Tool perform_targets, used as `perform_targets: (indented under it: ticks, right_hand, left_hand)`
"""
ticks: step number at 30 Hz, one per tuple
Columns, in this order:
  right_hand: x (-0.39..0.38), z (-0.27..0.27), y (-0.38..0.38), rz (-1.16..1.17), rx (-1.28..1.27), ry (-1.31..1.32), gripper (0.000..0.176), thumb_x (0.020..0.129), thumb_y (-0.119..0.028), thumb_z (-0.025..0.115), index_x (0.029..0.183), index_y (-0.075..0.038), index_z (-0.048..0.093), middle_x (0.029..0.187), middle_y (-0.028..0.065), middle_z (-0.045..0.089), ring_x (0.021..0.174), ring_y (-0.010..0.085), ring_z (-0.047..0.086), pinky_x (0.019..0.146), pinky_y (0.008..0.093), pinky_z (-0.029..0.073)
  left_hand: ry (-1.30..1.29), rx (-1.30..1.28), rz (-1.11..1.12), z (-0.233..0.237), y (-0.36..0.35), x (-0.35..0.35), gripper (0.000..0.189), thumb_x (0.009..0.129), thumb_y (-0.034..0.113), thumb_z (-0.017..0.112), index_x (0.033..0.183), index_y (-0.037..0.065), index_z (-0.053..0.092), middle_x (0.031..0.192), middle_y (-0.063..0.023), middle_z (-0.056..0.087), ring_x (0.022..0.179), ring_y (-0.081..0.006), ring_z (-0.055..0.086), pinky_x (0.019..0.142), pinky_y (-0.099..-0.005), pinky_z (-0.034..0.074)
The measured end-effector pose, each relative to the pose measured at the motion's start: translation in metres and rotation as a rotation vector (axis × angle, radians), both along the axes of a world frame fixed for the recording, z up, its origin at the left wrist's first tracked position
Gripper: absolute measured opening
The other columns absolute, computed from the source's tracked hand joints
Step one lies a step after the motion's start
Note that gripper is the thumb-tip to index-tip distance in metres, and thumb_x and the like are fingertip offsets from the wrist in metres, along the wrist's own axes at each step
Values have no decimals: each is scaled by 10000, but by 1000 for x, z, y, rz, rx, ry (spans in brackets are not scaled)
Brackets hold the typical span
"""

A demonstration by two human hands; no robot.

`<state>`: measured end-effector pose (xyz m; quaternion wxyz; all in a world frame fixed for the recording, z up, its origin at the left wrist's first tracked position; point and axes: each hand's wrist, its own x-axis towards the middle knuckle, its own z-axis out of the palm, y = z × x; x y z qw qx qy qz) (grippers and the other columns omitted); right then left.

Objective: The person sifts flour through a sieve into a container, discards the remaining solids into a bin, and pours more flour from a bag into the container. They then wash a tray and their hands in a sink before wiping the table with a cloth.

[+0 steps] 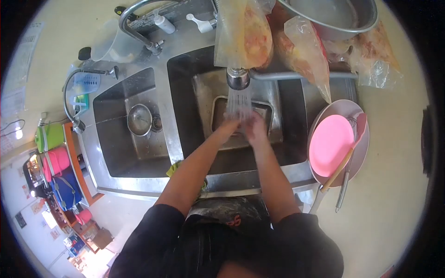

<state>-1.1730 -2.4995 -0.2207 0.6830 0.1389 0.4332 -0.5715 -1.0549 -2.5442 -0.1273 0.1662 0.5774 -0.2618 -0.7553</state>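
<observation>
Water sprays from a faucet head (pixel 238 79) over both my hands, inside the right-hand basin of a steel sink (pixel 197 153). My left hand (pixel 229 127) and my right hand (pixel 254 127) are close together under the stream. Blur and water hide their fingers, so I cannot see whether they hold anything. Just below them, a rectangular metal tray (pixel 270 113) lies in the basin, partly covered by the hands.
Bags of raw meat (pixel 299 51) and a round metal pan (pixel 340 30) sit behind the basin. On the right, a frying pan (pixel 364 160) holds a pink plate (pixel 331 143), a whisk and a spatula. A metal strainer (pixel 139 120) rests in the left basin.
</observation>
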Motion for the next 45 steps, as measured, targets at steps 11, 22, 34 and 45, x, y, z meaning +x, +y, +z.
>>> perform_targets:
  ticks: [11, 22, 34, 45]
  right_hand:
    - [37, 83, -30, 327, 157, 498, 492, 949, -411, 404, 1258, -37, 484, 1224, 121, 534, 1149, 218, 485, 971, 353, 380]
    - [40, 98, -28, -180, -304, -267, 390, 944, -323, 418, 1220, -64, 511, 1139, 68, 576, 1037, 226, 538, 906, 380, 420]
    - [-27, -25, -82, 762, -95, 558, 576, 904, -385, 488, 1336, -26, 359, 1398, 153, 361, 1265, 321, 379, 1028, 433, 345]
    - [22, -67, -120, -330, -98, -271, 486, 987, -243, 295, 1409, -9, 234, 1466, 157, 273, 1347, 345, 269, 1106, 500, 241]
  left_hand:
    - [83, -95, 329, -72, -15, -25, 370, 923, 338, 479, 1146, 46, 522, 1061, -130, 597, 995, -265, 554, 844, -425, 436]
    - [584, 103, 499, -129, -56, -11, 417, 965, 356, 373, 1134, 14, 540, 1096, -126, 612, 1002, -287, 558, 882, -417, 433]
    - [477, 117, 507, -90, -20, -30, 378, 946, 328, 469, 1223, 79, 535, 1181, -62, 569, 1039, -217, 537, 932, -349, 411]
    - [621, 524, 496, 21, 11, -3, 255, 855, 232, 571, 1026, 45, 587, 936, -92, 622, 864, -216, 588, 813, -383, 464]
